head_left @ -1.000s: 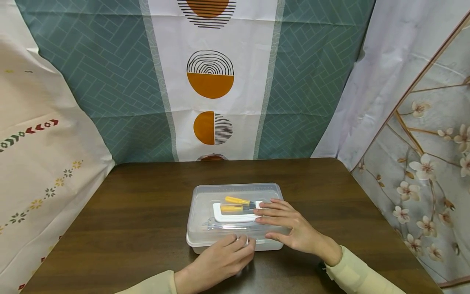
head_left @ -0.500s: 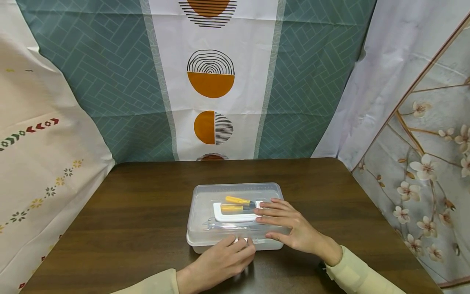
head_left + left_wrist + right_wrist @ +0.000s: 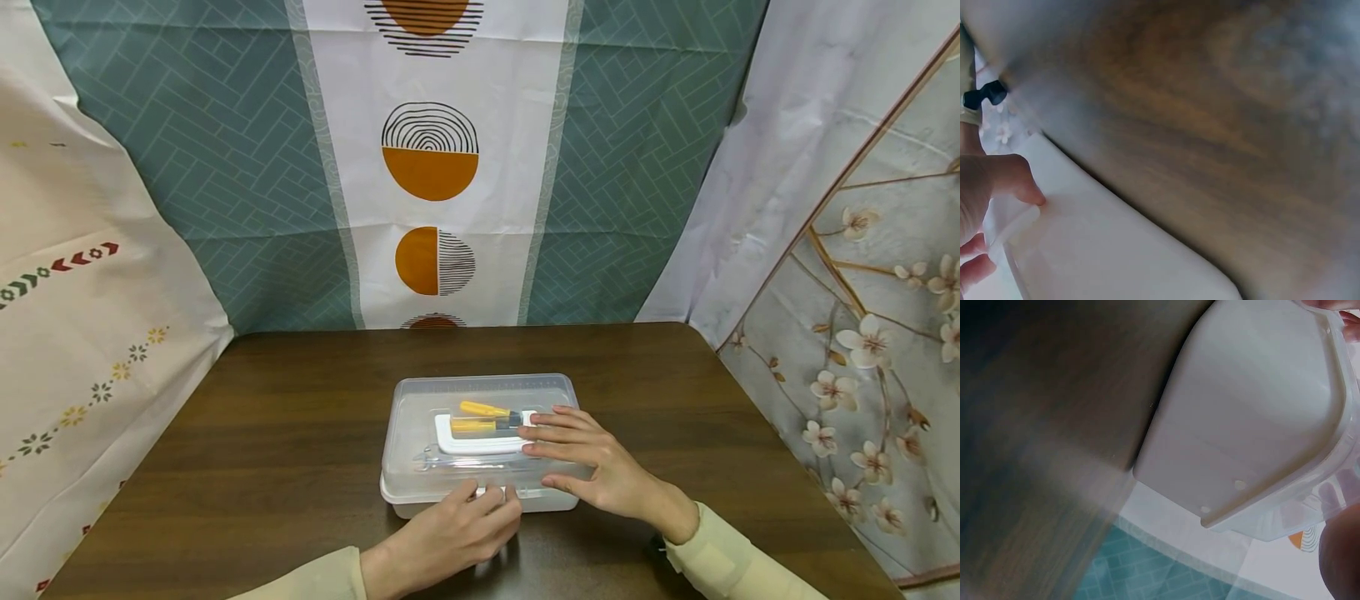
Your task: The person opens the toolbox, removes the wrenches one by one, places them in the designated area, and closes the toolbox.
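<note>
The translucent box (image 3: 408, 506) sits flat on the table, straight in front of you and square to your body, so its front edge comes easily within reach of both your hands. Your left hand (image 3: 457, 529) is curled at the middle of that edge, seemingly pinching the white clip (image 3: 1019, 225) between thumb and fingers – likely because that is where the lid (image 3: 427, 396) fastens. Your right hand (image 3: 592, 458) lies spread on the lid's right side, probably to steady the box; how hard it presses, you can't tell from here. Its fingertips reach the white handle (image 3: 472, 446), beside two yellow-handled tools (image 3: 483, 409) – whether these lie under the lid or in a recess is unclear. Outward runs the brown table (image 3: 300, 433), then the green-and-white cloth (image 3: 247, 167) hung behind.
</note>
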`<state>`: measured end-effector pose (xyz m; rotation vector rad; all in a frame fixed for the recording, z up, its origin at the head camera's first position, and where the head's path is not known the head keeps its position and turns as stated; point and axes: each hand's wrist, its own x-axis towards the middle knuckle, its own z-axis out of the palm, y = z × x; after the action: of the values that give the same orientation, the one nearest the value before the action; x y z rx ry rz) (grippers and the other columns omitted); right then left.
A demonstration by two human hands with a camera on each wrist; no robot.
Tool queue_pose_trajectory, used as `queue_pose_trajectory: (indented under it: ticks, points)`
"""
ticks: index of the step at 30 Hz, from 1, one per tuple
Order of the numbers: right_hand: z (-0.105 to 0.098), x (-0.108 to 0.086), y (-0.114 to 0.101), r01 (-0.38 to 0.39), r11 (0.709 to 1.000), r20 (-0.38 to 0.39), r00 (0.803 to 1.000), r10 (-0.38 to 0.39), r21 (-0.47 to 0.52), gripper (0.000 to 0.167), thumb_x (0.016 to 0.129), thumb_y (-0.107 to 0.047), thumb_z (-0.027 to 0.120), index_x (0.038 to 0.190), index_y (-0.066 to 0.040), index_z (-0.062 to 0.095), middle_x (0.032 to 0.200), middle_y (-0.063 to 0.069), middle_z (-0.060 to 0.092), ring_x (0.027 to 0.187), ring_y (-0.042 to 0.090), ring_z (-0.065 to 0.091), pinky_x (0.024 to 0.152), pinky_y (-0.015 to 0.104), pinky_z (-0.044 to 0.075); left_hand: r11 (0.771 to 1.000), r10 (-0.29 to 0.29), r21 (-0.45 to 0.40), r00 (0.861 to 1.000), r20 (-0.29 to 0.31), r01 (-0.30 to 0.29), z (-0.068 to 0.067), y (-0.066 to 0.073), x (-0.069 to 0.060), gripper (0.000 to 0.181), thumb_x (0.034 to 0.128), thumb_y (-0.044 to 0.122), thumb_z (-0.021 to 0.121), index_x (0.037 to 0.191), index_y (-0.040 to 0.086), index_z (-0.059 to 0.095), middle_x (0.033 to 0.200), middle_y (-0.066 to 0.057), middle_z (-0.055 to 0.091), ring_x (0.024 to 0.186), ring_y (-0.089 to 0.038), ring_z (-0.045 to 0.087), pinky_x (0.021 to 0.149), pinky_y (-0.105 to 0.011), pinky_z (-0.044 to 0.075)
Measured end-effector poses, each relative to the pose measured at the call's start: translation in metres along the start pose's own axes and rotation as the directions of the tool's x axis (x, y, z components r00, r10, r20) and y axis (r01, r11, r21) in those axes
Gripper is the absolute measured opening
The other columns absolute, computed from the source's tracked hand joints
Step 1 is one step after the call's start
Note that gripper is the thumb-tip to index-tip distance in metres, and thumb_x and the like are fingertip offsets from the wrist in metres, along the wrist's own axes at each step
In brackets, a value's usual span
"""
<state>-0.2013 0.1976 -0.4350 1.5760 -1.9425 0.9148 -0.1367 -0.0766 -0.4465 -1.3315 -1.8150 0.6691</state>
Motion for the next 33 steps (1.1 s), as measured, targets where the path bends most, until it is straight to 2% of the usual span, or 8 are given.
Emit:
queue_pose_trajectory:
  ticks: [9,16,21,27,33]
  points:
    - [0.0006,-0.0005,0.0004,0.003,1.0,-0.002,1.0,-0.003,-0.003,0.052,0.09,-0.017,0.083,0.138,-0.006,0.067,0.141,0.015,0.065,0.137,0.031,0.055,0.125,0.039,0.027,1.0,0.006,0.012,1.0,-0.011,-0.006,-0.0019,-0.0026,0.0007,0.025,0.1061,0.02,0.049,0.116,0.024,0.072,0.116,0.002,0.058,0.089,-0.011,0.052,0.067,-0.023,0.04]
    - [0.0004,-0.001,0.0016,0.011,1.0,-0.003,1.0,-0.011,0.001,0.055,0.088,-0.015,0.084,0.139,-0.005,0.066,0.142,0.015,0.064,0.137,0.031,0.054,0.124,0.04,0.027,1.0,-0.008,-0.026,1.0,-0.019,0.007,-0.0045,-0.0032,-0.0007,0.04,0.1091,0.012,0.034,0.12,0.024,0.071,0.122,0.001,0.063,0.096,-0.013,0.056,0.072,-0.025,0.046]
    - [0.0,-0.0012,0.0023,0.013,1.0,-0.005,1.0,-0.013,0.002,0.054,0.089,-0.015,0.083,0.138,-0.005,0.067,0.142,0.015,0.064,0.138,0.031,0.054,0.125,0.04,0.026,0.998,-0.018,-0.056,1.0,-0.001,0.018,-0.0053,-0.0038,-0.0016,0.047,0.11,0.008,0.026,0.121,0.023,0.069,0.126,0.0,0.063,0.096,-0.014,0.055,0.075,-0.026,0.045]
    - [0.0003,-0.0019,0.0022,0.006,1.0,-0.007,1.0,-0.006,-0.003,0.051,0.09,-0.017,0.082,0.138,-0.005,0.067,0.141,0.015,0.065,0.137,0.031,0.054,0.125,0.039,0.026,0.994,-0.036,-0.106,0.999,-0.003,0.035,-0.0049,-0.0046,-0.0043,0.038,0.1096,0.012,0.033,0.122,0.021,0.068,0.126,0.001,0.06,0.096,-0.014,0.052,0.077,-0.025,0.044]
    - [0.0003,-0.0021,0.0028,0.0,1.0,-0.008,1.0,0.0,0.0,0.052,0.09,-0.017,0.082,0.138,-0.006,0.067,0.141,0.015,0.064,0.137,0.031,0.054,0.125,0.039,0.026,0.993,-0.034,-0.111,0.999,-0.004,0.034,-0.0051,-0.0073,-0.0048,0.033,0.1073,0.015,0.043,0.13,0.018,0.067,0.13,0.0,0.059,0.102,-0.014,0.053,0.08,-0.024,0.046]
